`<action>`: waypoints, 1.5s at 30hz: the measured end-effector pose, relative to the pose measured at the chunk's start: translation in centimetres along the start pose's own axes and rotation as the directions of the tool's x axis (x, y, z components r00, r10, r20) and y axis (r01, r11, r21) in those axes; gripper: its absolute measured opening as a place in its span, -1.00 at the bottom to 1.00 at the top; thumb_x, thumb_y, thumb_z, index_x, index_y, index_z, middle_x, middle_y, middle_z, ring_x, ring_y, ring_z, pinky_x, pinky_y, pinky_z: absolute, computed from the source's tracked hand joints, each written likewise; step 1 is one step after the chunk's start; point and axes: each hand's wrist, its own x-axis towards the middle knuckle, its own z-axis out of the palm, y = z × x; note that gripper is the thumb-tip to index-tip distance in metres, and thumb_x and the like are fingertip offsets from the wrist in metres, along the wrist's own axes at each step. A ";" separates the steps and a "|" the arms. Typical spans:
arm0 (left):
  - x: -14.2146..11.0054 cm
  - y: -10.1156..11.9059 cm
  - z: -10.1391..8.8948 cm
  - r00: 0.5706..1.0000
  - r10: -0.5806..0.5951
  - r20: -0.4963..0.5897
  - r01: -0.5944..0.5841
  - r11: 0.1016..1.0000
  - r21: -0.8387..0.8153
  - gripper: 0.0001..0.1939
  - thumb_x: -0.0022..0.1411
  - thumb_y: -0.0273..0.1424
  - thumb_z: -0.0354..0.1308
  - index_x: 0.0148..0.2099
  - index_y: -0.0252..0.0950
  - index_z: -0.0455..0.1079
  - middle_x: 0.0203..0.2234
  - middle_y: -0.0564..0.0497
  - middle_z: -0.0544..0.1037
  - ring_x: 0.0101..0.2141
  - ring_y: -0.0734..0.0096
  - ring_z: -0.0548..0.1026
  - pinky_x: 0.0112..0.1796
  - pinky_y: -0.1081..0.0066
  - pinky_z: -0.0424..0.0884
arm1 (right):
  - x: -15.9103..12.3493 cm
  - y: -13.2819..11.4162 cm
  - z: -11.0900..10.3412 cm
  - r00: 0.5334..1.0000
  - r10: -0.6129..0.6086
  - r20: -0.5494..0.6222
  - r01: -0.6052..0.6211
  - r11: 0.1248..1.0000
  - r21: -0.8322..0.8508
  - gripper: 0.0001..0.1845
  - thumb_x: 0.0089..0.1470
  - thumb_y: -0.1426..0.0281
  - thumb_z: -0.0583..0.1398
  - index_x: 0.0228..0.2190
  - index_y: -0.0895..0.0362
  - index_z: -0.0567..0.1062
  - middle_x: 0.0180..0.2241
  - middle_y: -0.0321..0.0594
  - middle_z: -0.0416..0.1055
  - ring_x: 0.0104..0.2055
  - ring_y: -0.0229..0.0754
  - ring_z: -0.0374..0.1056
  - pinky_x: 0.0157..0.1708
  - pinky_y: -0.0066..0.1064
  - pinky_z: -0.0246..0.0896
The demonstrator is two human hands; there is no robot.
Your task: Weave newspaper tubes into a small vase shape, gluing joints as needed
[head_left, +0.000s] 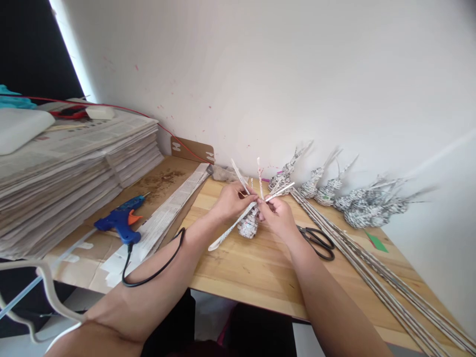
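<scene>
A small woven newspaper piece point(248, 226), rounded like a bulb, rests on the wooden table between my hands. Several rolled paper strips point(261, 173) fan out from its top, and one flattened strip point(226, 234) slants down to the left. My left hand point(235, 198) pinches the strips at the top of the piece. From the other side, my right hand point(274, 212) has its fingers closed on the neck and strips. The fingers partly cover the top of the weave. Black-handled scissors point(318, 241) lie just right of my right wrist.
A blue glue gun point(121, 218) and cut newspaper strips point(159, 213) lie on cardboard at left, beside a tall newspaper stack point(74, 183). Long paper rods point(364, 267) run along the right. Several finished-looking woven pieces point(366, 206) stand by the wall.
</scene>
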 end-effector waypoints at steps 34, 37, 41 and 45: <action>0.1 0.5 -0.2 0.989 0.148 0.001 -0.147 0.985 -0.091 -0.82 0.20 -0.31 0.22 -0.30 -0.30 0.57 -0.35 -0.06 0.61 -0.26 0.33 0.54 -0.18 0.39 0.45 | -0.3 -0.3 -0.3 0.953 -0.302 -0.016 0.289 0.925 -0.247 -0.68 0.24 0.21 0.13 -0.49 0.11 0.40 -0.51 -0.28 0.34 -0.46 -0.24 0.30 -0.45 -0.43 0.16; 0.1 0.6 -0.5 0.991 0.132 0.003 -0.132 0.991 -0.006 -0.78 0.22 -0.27 0.20 -0.31 -0.31 0.56 -0.35 -0.07 0.61 -0.27 0.32 0.54 -0.19 0.39 0.43 | -0.2 -0.1 -0.4 0.956 -0.294 -0.003 0.284 0.926 -0.249 -0.69 0.25 0.19 0.13 -0.46 0.10 0.43 -0.51 -0.26 0.39 -0.45 -0.21 0.35 -0.42 -0.42 0.21; 0.1 0.8 -0.7 0.993 0.120 0.003 -0.120 0.993 0.013 -0.77 0.22 -0.26 0.19 -0.31 -0.33 0.53 -0.35 -0.09 0.61 -0.30 0.33 0.54 -0.22 0.41 0.42 | -0.1 0.1 -0.4 0.953 -0.304 0.016 0.300 0.930 -0.214 -0.68 0.25 0.19 0.13 -0.46 0.10 0.43 -0.54 -0.27 0.38 -0.46 -0.21 0.35 -0.42 -0.40 0.23; 0.0 1.1 -0.8 0.993 0.120 -0.002 -0.120 0.992 0.026 -0.77 0.22 -0.25 0.18 -0.30 -0.33 0.50 -0.39 -0.05 0.59 -0.34 0.36 0.51 -0.27 0.45 0.40 | -0.1 0.0 -0.3 0.934 -0.357 0.012 0.352 0.914 -0.200 -0.72 0.25 0.21 0.14 -0.40 0.10 0.50 -0.46 -0.22 0.46 -0.43 -0.19 0.38 -0.41 -0.39 0.26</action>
